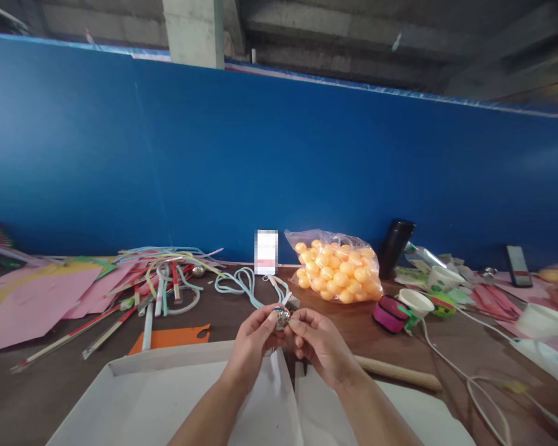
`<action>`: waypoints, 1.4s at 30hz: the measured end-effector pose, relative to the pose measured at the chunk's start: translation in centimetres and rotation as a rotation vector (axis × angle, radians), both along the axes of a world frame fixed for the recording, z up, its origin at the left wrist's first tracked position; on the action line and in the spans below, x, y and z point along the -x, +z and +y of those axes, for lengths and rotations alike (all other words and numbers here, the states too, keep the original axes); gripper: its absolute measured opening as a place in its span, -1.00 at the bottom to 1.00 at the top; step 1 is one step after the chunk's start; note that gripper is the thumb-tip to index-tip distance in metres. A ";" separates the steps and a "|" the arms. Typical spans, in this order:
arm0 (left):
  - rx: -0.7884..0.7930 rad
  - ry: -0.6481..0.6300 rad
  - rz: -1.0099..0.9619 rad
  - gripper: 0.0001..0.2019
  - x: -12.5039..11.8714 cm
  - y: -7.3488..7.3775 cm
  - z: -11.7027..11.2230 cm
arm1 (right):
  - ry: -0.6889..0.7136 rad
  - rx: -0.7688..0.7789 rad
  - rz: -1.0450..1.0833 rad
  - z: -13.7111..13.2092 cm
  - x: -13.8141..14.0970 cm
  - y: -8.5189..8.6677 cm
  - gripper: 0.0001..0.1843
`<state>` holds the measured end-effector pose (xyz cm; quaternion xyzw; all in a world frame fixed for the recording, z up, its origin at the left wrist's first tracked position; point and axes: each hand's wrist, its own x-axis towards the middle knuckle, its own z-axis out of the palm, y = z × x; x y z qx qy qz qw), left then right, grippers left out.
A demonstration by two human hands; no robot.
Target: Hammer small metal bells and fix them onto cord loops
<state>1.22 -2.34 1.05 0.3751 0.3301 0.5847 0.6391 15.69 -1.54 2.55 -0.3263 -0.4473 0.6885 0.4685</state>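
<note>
A small shiny silver ball (282, 317) is held up over the front of the table, between both hands. My left hand (258, 331) grips it from the left with thumb and fingers closed. My right hand (318, 344) is closed too, its thumb and fingertips pinching at the ball's right edge. Whether something thin is also between the right fingertips cannot be seen. Just behind the hands lies a looped light blue cord (242, 288). Below them sit white sheets of card or an opened box (177, 390), and a wooden stick (400, 371) lies to the right.
A clear bag of orange balls (339, 269) stands behind, beside a black bottle (397, 248). Paper cups (416, 302), a magenta pouch (390, 314) and a white cable (451, 365) are on the right. Coloured tubes (167, 279) and pink paper (41, 297) cover the left. A blue partition (279, 155) closes the back.
</note>
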 end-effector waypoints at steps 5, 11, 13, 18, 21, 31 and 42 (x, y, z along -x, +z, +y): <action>0.013 -0.008 -0.016 -0.64 0.0 0.2 0.0 | 0.002 -0.015 -0.013 0.0 0.0 -0.2 -0.77; 0.001 -0.011 -0.005 -0.66 0.0 0.4 -0.1 | 0.001 -0.022 -0.023 0.1 0.0 -0.4 -0.78; -0.008 -0.008 -0.002 -0.66 0.0 0.3 -0.2 | 0.002 -0.025 -0.024 0.1 0.0 -0.4 -0.78; -0.020 0.001 0.018 -0.66 0.0 0.0 0.0 | -0.024 -0.027 -0.021 0.0 0.0 -0.2 -0.78; -0.040 0.004 0.035 -0.66 0.1 0.0 0.0 | -0.022 -0.026 -0.018 -0.1 0.0 -0.1 -0.78; -0.079 0.035 0.079 -0.65 0.0 0.2 -0.2 | -0.032 -0.047 -0.044 0.0 0.1 -0.1 -0.75; -0.109 0.086 0.141 -0.63 -0.2 0.5 -0.5 | -0.068 -0.062 -0.101 -0.1 0.2 -0.1 -0.72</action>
